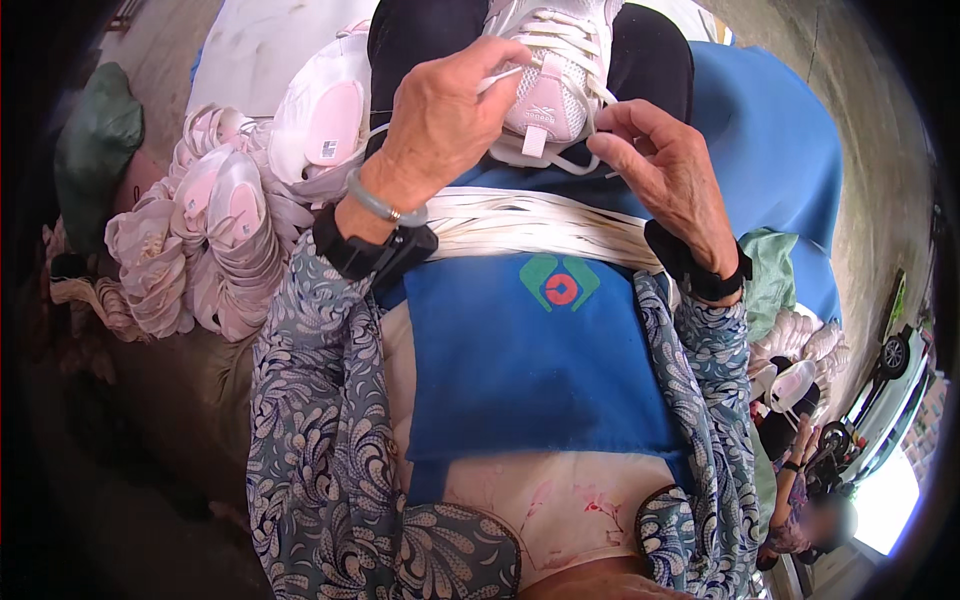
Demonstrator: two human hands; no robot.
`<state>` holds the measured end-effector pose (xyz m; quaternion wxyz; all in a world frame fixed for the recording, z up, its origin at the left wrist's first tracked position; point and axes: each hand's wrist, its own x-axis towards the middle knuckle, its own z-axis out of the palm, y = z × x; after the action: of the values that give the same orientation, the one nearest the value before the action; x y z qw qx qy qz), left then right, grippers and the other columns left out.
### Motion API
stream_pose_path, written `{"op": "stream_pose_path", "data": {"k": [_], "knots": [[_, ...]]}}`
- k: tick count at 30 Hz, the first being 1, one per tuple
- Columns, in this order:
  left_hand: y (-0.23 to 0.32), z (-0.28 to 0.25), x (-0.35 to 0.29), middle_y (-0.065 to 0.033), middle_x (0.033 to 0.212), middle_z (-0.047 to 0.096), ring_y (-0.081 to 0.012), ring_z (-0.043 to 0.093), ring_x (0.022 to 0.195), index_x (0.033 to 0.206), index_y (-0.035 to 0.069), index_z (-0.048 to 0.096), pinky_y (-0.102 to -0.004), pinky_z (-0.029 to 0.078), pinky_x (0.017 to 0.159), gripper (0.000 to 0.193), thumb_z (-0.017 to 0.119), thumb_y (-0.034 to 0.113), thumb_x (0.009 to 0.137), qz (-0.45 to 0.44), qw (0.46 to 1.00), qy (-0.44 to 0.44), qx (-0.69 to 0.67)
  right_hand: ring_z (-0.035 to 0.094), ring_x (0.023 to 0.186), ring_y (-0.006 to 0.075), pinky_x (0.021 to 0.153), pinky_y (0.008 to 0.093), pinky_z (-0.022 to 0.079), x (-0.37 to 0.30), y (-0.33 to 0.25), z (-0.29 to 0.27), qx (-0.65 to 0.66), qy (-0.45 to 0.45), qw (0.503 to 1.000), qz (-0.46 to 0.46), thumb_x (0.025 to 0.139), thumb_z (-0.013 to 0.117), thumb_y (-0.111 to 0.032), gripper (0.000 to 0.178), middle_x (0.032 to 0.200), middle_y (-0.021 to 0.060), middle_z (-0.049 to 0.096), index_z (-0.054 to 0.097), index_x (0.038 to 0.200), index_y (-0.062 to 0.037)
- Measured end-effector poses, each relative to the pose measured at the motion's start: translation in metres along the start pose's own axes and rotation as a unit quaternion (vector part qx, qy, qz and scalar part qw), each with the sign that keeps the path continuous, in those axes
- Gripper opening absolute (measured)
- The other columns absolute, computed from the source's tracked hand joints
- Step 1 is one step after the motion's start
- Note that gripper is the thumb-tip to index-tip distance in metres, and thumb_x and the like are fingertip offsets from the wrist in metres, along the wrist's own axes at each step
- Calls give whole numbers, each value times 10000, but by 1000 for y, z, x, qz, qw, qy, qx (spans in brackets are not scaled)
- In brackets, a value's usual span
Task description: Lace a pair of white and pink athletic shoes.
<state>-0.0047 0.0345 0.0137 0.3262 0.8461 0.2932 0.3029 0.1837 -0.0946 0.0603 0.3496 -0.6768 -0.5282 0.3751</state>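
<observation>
The pink-and-white shoe [545,112] is at the far middle, between the person's black-clad knees [655,60], its far end cut off by the view's edge. The left hand [445,110] borders it on the left, the right hand [675,165] on the right; a gap between them leaves the tongue in sight. Left of the left forearm, stacked shoe uppers [235,225] crowd in; a white board [265,60] lies farther off. On the right, blue cloth [775,150] stretches toward the concrete floor [870,150].

The shoe's long axis runs near to far. Its tongue and pull tab [536,141] point near, toward the person, and the crossed lacing [560,40] climbs away toward the far end.

The left thumb and forefinger are pinched together on a white lace [499,78]. The right thumb and forefinger are curled close together beside another stretch of lace near the shoe's right side; I cannot tell whether they grip it. A loop of lace hangs just nearer than the tab.

A bundle of white laces [530,222] lies across the lap, above the blue apron [540,370]. One white upper [325,115] opens to show a pink inside with a small label. The dark green sack [100,145] at the far left and the green bag [768,275] on the right hide whatever they hold.
</observation>
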Motion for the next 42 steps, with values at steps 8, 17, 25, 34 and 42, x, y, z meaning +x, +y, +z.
{"op": "stream_pose_path", "data": {"k": [8, 17, 25, 34, 42], "knots": [[12, -16, 27, -164, 783, 648, -262, 645, 705, 978, 46, 606, -343, 496, 617, 196, 667, 101, 800, 76, 988, -52, 127, 567, 595, 134, 570, 263, 473, 7, 2, 10, -16, 26, 999, -33, 875, 670, -174, 191, 745, 92, 653, 656, 947, 2], [2, -18, 20, -39, 712, 590, -106, 561, 621, 1030, 61, 635, -235, 462, 575, 171, 652, 71, 860, 1, 995, -100, 14, 607, 626, 176, 592, 290, 493, 17, 6, 20, -27, 101, 994, -42, 840, 696, -196, 199, 768, 109, 652, 669, 903, -9], [21, -25, 37, -201, 733, 616, -373, 640, 689, 856, -13, 574, -385, 500, 584, 121, 615, 78, 787, 80, 990, -117, 25, 614, 626, 261, 585, 332, 495, 26, 7, 24, -115, 159, 974, -112, 802, 707, -206, 203, 734, 123, 628, 652, 843, -15], [5, 6, 29, -182, 731, 592, -379, 614, 663, 830, 10, 576, -416, 488, 551, 93, 640, 38, 767, 138, 990, 27, 26, 628, 710, 243, 595, 396, 470, 30, -6, 1, -353, 101, 905, -215, 921, 588, -133, 146, 911, 161, 638, 608, 1045, -59], [-10, 6, 22, -95, 831, 661, -232, 658, 693, 992, 62, 663, -309, 521, 623, 189, 664, 19, 808, 215, 976, -13, 31, 611, 671, 161, 491, 294, 495, 5, 4, -4, -444, 39, 825, -346, 765, 614, -88, 171, 785, 52, 449, 522, 909, -80]]}}
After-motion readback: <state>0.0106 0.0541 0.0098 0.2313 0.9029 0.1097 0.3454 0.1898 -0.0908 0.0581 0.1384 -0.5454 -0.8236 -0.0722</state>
